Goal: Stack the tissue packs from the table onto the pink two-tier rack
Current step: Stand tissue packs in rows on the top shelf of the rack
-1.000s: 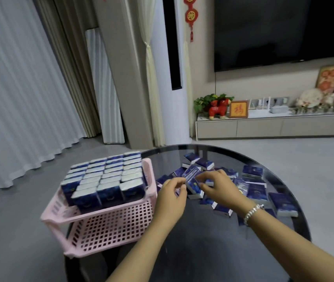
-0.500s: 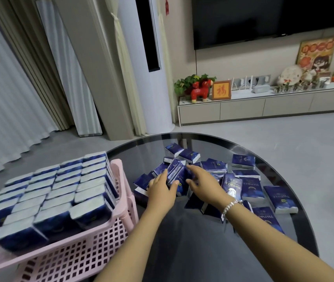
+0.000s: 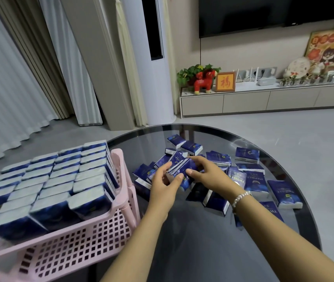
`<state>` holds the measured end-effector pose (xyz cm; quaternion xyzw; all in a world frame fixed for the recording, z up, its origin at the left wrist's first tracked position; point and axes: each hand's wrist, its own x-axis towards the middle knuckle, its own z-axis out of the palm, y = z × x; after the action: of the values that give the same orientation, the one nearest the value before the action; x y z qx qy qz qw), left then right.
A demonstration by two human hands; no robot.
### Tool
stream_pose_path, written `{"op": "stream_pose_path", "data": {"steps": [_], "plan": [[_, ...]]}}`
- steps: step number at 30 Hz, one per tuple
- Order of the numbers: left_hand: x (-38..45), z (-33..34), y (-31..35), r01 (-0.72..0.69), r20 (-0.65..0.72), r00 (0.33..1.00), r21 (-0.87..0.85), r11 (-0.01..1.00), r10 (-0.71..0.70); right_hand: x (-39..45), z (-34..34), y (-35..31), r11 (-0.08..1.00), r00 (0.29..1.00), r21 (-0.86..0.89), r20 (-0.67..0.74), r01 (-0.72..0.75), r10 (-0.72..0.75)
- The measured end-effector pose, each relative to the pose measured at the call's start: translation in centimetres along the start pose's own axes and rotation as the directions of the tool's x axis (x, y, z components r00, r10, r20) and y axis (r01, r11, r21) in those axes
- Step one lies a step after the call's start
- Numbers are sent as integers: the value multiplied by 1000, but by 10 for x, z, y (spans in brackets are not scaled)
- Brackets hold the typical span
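Dark blue tissue packs (image 3: pixel 251 181) are still lying scattered over the round glass bench (image 3: pixel 202 241), but the little bunch in the middle is coming together now. A second ago both hands were just reaching into the pile; now the left hand (image 3: pixel 165 185) and right hand (image 3: pixel 209 174) are closing around a small bundle of packs (image 3: pixel 179 168), fingers curled on it from either side, so each grip is holding that bundle. It's looking slightly lifted, though I can't say for sure. The pink two-tier rack (image 3: pixel 121 202) is sitting just left of the hands, top tier already packed with upright packs, lower tier looking bare where it shows, so I'm guessing this handful is heading there next.
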<state>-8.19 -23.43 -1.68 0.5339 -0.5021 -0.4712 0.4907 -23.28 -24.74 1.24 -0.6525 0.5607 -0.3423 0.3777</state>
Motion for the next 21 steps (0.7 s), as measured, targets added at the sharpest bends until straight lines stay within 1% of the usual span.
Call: {"op": "stream_pose_path", "data": {"steps": [2,3,5,7,9,11,15,18,21], "plan": [[-12,1,2,74,33,997,-174,982,-70,-9,0,1,994,1000,113,-12,8,-7],[-19,1,5,105,58,994,-244,964,-94,-13,1,1,990,999,142,-32,9,-5],[-32,0,8,154,105,987,-368,917,-124,-21,0,3,971,996,240,-89,-4,26],[-43,-3,8,169,104,985,-456,874,-136,-29,-3,5,921,987,391,-145,-10,73],[-51,-8,6,170,60,985,-482,859,-161,-38,-6,5,887,981,461,-169,-9,98],[-60,-11,5,185,41,981,-510,840,-191,-47,-7,5,853,983,522,-154,-7,102],[-75,-13,9,194,94,981,-551,812,-171,-66,9,4,814,977,580,-150,-34,148],[-82,-11,10,178,131,983,-545,820,-127,-80,31,9,789,968,606,-126,-96,215],[-88,-7,12,157,146,985,-501,851,-96,-86,47,14,782,957,606,-114,-146,267]]}}
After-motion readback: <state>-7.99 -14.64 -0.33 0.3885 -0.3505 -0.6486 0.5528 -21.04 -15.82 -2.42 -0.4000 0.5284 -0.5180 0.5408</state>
